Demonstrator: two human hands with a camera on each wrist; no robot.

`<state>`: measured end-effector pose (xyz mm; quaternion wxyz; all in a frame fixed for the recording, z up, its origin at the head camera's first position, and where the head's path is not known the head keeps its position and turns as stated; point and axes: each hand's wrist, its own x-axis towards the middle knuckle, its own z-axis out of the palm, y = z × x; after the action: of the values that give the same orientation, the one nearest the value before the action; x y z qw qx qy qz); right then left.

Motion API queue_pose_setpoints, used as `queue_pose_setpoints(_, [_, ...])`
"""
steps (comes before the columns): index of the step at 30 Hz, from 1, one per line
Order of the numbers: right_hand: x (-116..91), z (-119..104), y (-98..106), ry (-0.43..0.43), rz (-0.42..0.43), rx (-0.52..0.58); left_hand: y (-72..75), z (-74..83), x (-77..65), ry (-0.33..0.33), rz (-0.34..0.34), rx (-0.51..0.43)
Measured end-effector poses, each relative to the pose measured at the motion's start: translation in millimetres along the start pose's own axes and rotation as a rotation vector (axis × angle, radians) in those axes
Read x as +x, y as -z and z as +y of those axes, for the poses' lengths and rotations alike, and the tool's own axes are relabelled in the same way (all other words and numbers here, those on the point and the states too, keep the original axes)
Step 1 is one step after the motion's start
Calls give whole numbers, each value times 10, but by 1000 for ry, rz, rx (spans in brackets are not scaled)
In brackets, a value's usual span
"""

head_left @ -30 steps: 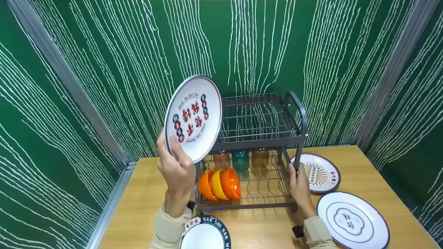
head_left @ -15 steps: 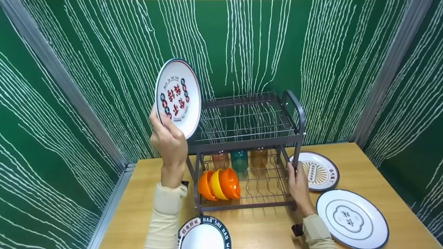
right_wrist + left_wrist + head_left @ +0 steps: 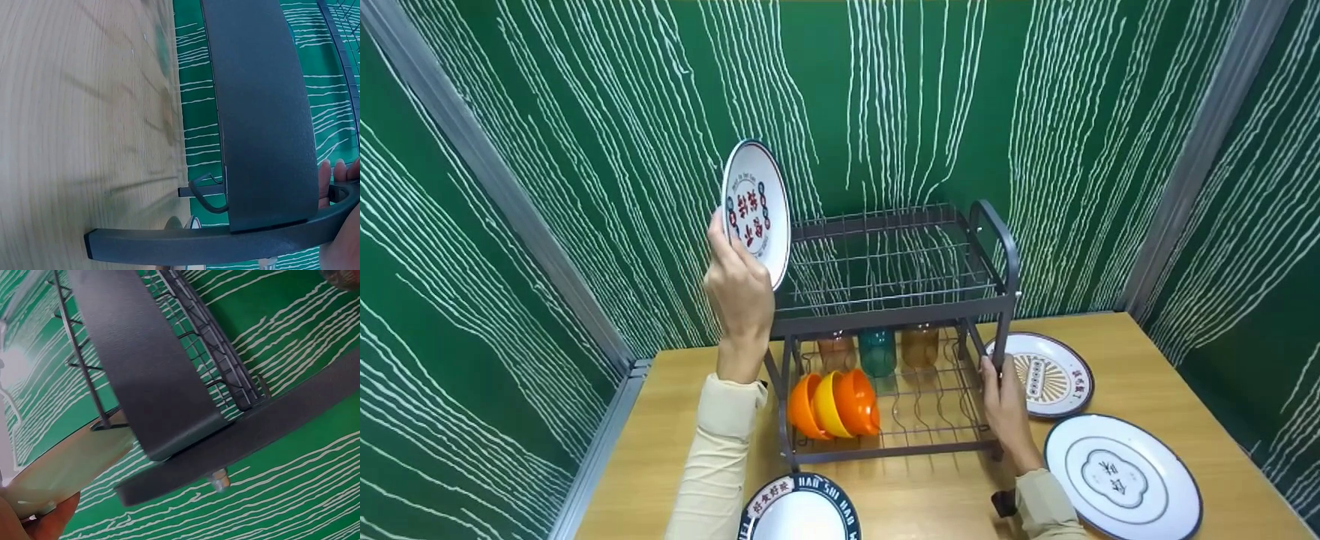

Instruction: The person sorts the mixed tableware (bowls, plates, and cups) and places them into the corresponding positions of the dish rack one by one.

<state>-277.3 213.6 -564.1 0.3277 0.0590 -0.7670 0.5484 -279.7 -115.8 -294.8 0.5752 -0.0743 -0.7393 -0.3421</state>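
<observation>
My left hand [image 3: 740,300] pinches the lower left rim of a white plate [image 3: 771,225] with a dark rim and red characters. The plate stands nearly upright, over the left end of the upper tier of a dark two-tier dish rack [image 3: 892,307]. In the left wrist view the same plate [image 3: 79,467] appears beside the rack's dark bar [image 3: 140,365]. My right hand [image 3: 1006,409] grips the rack's right front post; the right wrist view catches part of this hand [image 3: 340,239] around the dark frame [image 3: 264,118].
On the lower tier, an orange bowl [image 3: 804,409], a yellow bowl [image 3: 831,405] and another orange bowl [image 3: 858,401] lean together. Behind them are tinted cups [image 3: 877,352]. A black-rimmed plate [image 3: 802,517] lies in front; a sunburst plate [image 3: 1054,375] and a white plate [image 3: 1162,480] lie right.
My left hand has carried the plate left and up, then slightly back right and down, turning it more edge-on. My right hand keeps its grip on the rack.
</observation>
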Motion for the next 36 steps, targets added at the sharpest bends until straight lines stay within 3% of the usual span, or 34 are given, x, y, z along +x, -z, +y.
queue_pose_setpoints(14, [-1,12,-6,-44,-12,12,-320,-33,4,67,-207,216])
queue_pose_setpoints(18, [-3,-5,-2,-46,-18,28,-350,-96,13,114,-222,198])
queue_pose_setpoints(22, [8,-217,28,-22,-21,32,-339,-128,40,156,-241,168])
queue_pose_setpoints(30, [21,-333,26,54,25,12,-326,-170,101,107,-157,247])
queue_pose_setpoints(36, [-33,-390,30,45,15,-5,-275,-209,92,157,-198,212])
